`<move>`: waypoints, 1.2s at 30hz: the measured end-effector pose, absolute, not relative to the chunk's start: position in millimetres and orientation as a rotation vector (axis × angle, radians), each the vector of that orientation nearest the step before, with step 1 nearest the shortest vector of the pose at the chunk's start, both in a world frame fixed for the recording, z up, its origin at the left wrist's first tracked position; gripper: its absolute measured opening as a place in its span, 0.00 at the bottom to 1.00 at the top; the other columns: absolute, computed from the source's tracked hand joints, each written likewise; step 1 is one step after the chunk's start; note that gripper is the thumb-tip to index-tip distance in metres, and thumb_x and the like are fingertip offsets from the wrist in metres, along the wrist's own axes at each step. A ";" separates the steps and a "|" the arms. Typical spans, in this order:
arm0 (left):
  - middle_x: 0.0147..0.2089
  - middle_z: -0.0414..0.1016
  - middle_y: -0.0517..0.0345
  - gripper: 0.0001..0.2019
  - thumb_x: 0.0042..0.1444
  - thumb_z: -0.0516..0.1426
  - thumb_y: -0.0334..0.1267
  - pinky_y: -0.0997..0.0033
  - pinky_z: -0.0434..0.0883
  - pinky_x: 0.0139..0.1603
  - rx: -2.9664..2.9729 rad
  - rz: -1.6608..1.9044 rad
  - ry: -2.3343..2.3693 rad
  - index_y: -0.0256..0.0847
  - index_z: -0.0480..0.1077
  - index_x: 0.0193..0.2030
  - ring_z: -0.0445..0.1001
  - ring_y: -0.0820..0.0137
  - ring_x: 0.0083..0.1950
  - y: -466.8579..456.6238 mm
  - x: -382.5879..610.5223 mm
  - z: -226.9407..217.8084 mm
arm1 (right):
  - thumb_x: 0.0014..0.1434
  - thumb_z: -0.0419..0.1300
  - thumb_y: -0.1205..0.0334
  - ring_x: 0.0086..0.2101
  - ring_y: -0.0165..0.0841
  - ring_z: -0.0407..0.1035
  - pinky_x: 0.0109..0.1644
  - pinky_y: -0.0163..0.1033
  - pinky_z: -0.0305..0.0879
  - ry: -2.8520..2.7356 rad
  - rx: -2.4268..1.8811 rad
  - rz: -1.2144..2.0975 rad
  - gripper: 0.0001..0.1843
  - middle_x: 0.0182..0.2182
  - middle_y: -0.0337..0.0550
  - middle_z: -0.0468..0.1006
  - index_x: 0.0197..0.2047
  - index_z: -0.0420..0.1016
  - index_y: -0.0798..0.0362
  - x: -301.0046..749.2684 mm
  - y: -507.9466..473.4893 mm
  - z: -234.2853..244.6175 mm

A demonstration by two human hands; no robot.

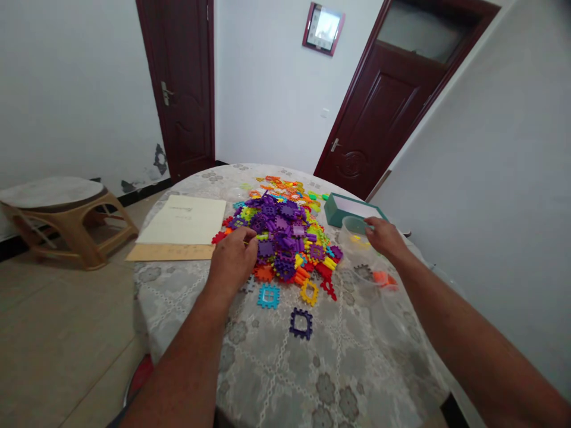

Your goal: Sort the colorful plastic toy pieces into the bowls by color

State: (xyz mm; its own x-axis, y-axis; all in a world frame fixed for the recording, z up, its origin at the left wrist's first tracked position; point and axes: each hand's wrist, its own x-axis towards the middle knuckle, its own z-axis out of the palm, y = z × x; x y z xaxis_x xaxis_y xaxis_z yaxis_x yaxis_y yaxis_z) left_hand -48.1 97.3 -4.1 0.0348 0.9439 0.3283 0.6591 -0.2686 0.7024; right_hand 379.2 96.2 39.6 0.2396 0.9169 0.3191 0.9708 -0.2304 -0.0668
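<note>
Purple plastic lattice blocks (276, 229), left hand (232, 258) pinched shut, right hand (386, 235) clamped on clear tub (354, 238)

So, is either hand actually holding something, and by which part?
The right hand grips the rim of a clear plastic tub. The left hand is over a pile of plastic building pieces; whether its fingers hold a piece cannot be told.

The heap of plastic building pieces (285, 229) is standing between the left hand (232, 258) and the right hand (386, 235), blocking a straight pass. The clear plastic tub (352, 238) is crowding the right hand, while patterned tablecloth (285, 380) is stretching toward the near edge past 3 loose square frames (268, 295).
</note>
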 end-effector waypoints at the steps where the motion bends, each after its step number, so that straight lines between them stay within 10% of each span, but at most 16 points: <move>1: 0.47 0.85 0.49 0.13 0.65 0.56 0.39 0.59 0.74 0.55 1.985 1.060 1.631 0.41 0.79 0.50 0.81 0.58 0.48 99.2 -48.2 -5.2 | 0.67 0.57 0.67 0.55 0.46 0.76 0.62 0.46 0.67 -1.806 -2.195 -0.300 0.21 0.57 0.61 0.81 0.61 0.79 0.60 367.3 90.6 42.2; 6: 0.53 0.83 0.45 0.14 0.64 0.56 0.34 0.57 0.73 0.60 2.130 0.958 1.621 0.40 0.77 0.54 0.80 0.56 0.55 98.8 -45.1 -10.4 | 0.68 0.60 0.60 0.42 0.39 0.79 0.52 0.46 0.73 -2.043 -1.732 0.088 0.16 0.48 0.50 0.84 0.56 0.81 0.50 270.3 44.9 28.8; 14: 0.59 0.79 0.43 0.18 0.62 0.57 0.28 0.55 0.69 0.68 2.280 0.867 1.513 0.40 0.76 0.58 0.75 0.55 0.62 89.9 -45.5 -15.2 | 0.63 0.67 0.60 0.62 0.49 0.69 0.62 0.55 0.70 -2.149 -1.555 0.109 0.33 0.67 0.55 0.68 0.70 0.68 0.46 167.6 26.0 -46.3; 27: 0.46 0.84 0.48 0.11 0.67 0.58 0.40 0.60 0.73 0.54 1.975 0.975 1.365 0.41 0.77 0.51 0.81 0.59 0.49 62.7 -30.0 -16.5 | 0.64 0.59 0.59 0.34 0.37 0.71 0.45 0.43 0.68 -1.642 -1.595 0.217 0.13 0.37 0.41 0.76 0.51 0.71 0.50 184.5 29.0 -60.3; 36: 0.60 0.79 0.44 0.26 0.64 0.62 0.51 0.64 0.77 0.51 1.237 1.036 1.030 0.43 0.71 0.65 0.79 0.57 0.59 48.7 4.5 -31.6 | 0.64 0.66 0.56 0.55 0.42 0.70 0.61 0.48 0.67 -1.700 -1.215 0.413 0.14 0.56 0.48 0.76 0.51 0.72 0.47 159.7 19.0 -53.2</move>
State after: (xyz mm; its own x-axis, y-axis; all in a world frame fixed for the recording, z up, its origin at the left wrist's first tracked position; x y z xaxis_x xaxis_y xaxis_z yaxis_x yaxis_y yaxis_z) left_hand 4.5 48.7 -31.6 0.2215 0.9744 -0.0392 -0.0445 0.0503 0.9977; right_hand 159.7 19.0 -53.2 -0.0328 0.8612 0.5073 0.5322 0.4446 -0.7205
